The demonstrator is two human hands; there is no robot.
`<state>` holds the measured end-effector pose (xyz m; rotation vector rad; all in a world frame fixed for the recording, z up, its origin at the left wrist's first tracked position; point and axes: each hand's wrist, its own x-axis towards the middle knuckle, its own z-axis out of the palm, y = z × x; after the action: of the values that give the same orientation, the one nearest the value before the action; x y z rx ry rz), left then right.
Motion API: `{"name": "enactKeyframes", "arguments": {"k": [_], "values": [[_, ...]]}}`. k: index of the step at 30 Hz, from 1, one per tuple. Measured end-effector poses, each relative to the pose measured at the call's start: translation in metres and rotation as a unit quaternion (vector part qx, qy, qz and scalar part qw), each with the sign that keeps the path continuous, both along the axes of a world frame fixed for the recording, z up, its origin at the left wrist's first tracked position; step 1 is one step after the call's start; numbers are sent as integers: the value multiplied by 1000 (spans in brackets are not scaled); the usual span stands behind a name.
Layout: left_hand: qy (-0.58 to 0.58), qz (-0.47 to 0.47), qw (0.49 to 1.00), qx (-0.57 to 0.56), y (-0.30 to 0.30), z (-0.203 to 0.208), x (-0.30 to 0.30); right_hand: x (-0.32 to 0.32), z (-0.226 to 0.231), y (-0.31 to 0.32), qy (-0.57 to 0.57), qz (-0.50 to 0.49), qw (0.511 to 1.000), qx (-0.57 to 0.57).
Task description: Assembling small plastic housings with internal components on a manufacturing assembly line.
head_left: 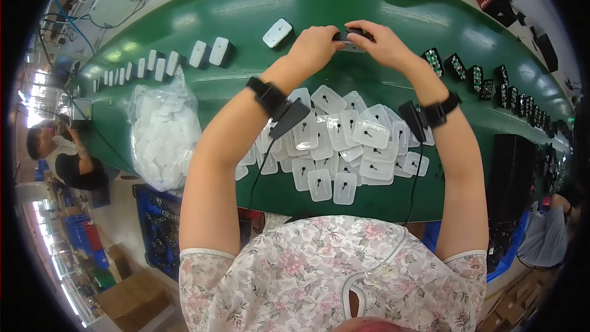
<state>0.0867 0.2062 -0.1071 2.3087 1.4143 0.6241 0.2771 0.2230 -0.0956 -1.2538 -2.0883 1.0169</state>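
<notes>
Both hands meet at the far middle of the green table (pixel 289 200), closed round a small black box (pixel 353 35) with a pale edge on its near side. My left hand (pixel 315 50) grips its left end; my right hand (pixel 382 44) holds the right end, fingers over the top. The fingers hide much of the box. To the left of my left hand lies a black box with a white lid (pixel 278 32). Between my forearms spreads a pile of translucent white plastic covers (pixel 319 184), each with a small black piece on it.
White-lidded black boxes (pixel 198 54) run in a row at the far left. Open black boxes with green circuit boards (pixel 456 66) line the right. A clear bag of white parts (pixel 163 138) stands by my left arm. Other people (pixel 77 154) sit at both sides.
</notes>
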Motion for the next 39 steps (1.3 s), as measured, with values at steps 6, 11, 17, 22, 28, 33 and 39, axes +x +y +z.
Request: {"name": "enactKeyframes", "arguments": {"k": [6, 11, 17, 22, 28, 33, 39], "values": [[-309, 16, 949, -65, -145, 68, -20, -8, 76, -140, 81, 81, 981, 157], [-463, 43, 860, -211, -226, 65, -21, -19, 73, -210, 124, 55, 988, 74], [-441, 32, 878, -186, -244, 65, -23, -21, 73, -228, 130, 59, 987, 80], [-443, 37, 883, -147, -248, 70, -23, -24, 71, -229, 149, 63, 981, 111], [-427, 40, 893, -134, -249, 71, -26, -31, 64, -227, 194, 53, 970, 139], [-494, 51, 835, -236, -244, 65, -26, -31, 64, -221, 218, 46, 974, -28], [-488, 15, 802, -345, -226, 70, -38, -34, 61, -203, 202, 38, 974, -92]]}}
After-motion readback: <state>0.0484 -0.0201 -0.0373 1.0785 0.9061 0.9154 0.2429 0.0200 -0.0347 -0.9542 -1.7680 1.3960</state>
